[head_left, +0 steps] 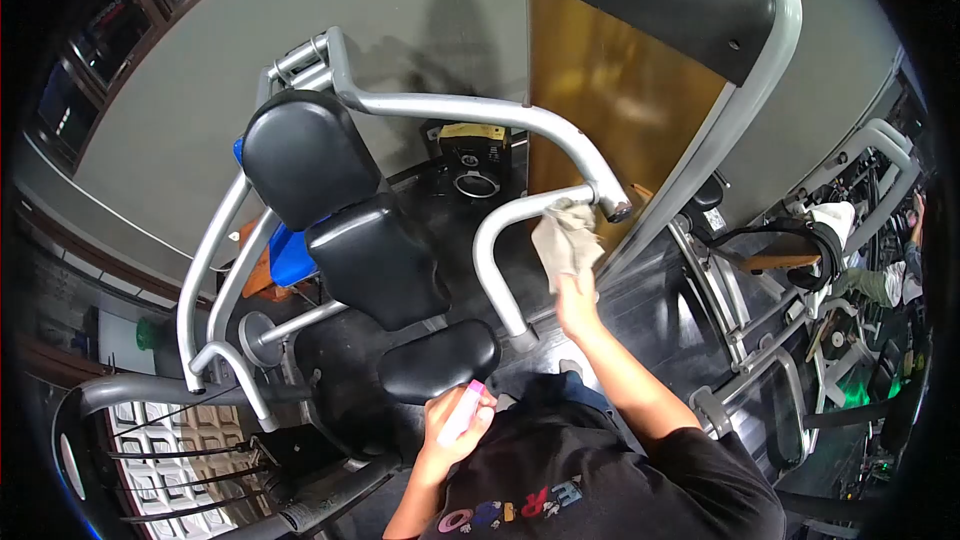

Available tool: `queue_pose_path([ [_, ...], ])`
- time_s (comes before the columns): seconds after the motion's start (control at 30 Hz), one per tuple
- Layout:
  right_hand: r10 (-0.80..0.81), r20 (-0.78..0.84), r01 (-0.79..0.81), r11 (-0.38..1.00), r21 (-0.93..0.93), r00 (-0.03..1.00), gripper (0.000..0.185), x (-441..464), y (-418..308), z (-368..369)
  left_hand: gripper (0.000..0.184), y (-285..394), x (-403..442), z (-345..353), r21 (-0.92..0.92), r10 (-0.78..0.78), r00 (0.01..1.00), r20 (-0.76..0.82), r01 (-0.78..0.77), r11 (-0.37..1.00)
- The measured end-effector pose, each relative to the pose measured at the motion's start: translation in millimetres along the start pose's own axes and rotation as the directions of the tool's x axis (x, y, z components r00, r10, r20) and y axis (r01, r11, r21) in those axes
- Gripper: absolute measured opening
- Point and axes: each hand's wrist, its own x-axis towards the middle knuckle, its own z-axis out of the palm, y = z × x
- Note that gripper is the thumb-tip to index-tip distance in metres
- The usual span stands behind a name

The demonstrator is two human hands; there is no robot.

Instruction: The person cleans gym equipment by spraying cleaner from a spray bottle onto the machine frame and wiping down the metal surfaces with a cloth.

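Observation:
A beige cloth (570, 245) is gripped in my right hand (577, 302), which is raised in front of me. The cloth lies against the silver handle bar (520, 210) of the gym machine, near the bar's upper end. Low in the view, my left hand (455, 427) is closed around a small white bottle (461, 418) with a pink top. That hand is just below the black seat pad (440, 360). Above it rise two black back pads (315, 155) on the machine's silver frame.
A tall machine housing (620, 80) with an amber panel stands behind the bar. Against the wall sits a black and yellow box (475, 160). Other gym machines (770, 250) are at the right, and part of a person (885, 285) shows there.

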Motion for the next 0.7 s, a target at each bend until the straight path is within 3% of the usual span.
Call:
queue_pose_path([
  [0.03, -0.189, 0.134, 0.223, 0.922, -0.317, 0.973, 0.05, 17.4, -30.7, 9.8, 0.012, -1.1, -0.2, -1.1, -0.005, 0.0, 1.0, 0.004, 0.0, 1.0],
  [0.07, -0.246, 0.313, 0.384, 0.754, -0.533, 0.918, 0.052, 29.5, -31.5, 16.0, 0.012, -1.8, -0.8, -2.0, 0.019, 0.015, 1.0, 0.013, -0.015, 1.0],
  [0.1, -0.238, 0.319, 0.385, 0.737, -0.556, 0.917, 0.053, 32.4, -50.9, 32.6, 0.012, -1.9, -2.4, -2.9, 0.043, 0.027, 0.999, 0.022, -0.028, 0.999],
  [0.13, -0.15, 0.533, 0.516, 0.561, -0.648, 0.833, 0.049, 33.7, -50.5, 41.4, 0.012, -2.0, -3.4, -3.2, 0.039, 0.023, 0.999, 0.025, -0.024, 0.999],
  [0.17, -0.067, 0.645, 0.567, 0.55, -0.613, 0.762, 0.043, 29.4, -52.6, 51.8, 0.012, -1.6, -5.3, -3.7, 0.035, 0.011, 0.999, 0.038, -0.012, 0.999],
  [0.23, -0.08, 0.752, 0.692, 0.465, -0.552, 0.654, 0.037, 19.1, -54.1, 54.1, 0.012, 0.2, -9.2, -5.3, 0.03, -0.006, 0.998, 0.055, 0.004, 1.0],
  [0.3, -0.077, 0.777, 0.709, 0.472, -0.524, 0.625, 0.035, -0.2, -46.6, 40.7, 0.011, 3.6, -11.8, -7.4, 0.018, 0.024, 0.998, 0.058, -0.025, 1.0],
  [0.37, -0.019, 0.907, 0.832, 0.408, -0.377, 0.421, 0.034, -29.5, -40.5, 15.6, 0.011, 5.9, -17.3, -12.7, 0.051, 0.021, 0.998, 0.066, -0.024, 0.998],
  [0.47, 0.067, 0.911, 0.75, 0.545, -0.376, 0.408, 0.034, -44.5, -64.7, -8.0, 0.01, 4.4, -31.3, -21.5, 0.09, -0.034, 0.997, 0.062, 0.028, 0.996],
  [0.57, -0.035, 0.777, 0.502, 0.781, -0.372, 0.629, 0.02, -49.6, -67.9, -16.6, 0.01, 2.4, -43.4, -29.4, 0.117, -0.073, 0.997, 0.017, 0.07, 0.991],
  [0.6, -0.07, 0.682, 0.324, 0.912, -0.252, 0.728, 0.024, -45.9, -66.5, -20.3, 0.01, 0.8, -46.9, -31.0, 0.146, -0.085, 0.996, 0.012, 0.083, 0.986],
  [0.63, 0.023, 0.576, 0.156, 0.953, -0.259, 0.817, 0.032, -48.4, -57.0, -29.6, 0.01, -0.7, -49.0, -32.2, 0.176, -0.095, 0.995, 0.004, 0.093, 0.98],
  [0.7, 0.12, 0.262, -0.011, 0.923, -0.384, 0.958, 0.043, -42.1, -50.2, -37.6, 0.01, 3.1, -49.0, -34.6, 0.207, -0.091, 0.996, 0.013, 0.086, 0.974],
])
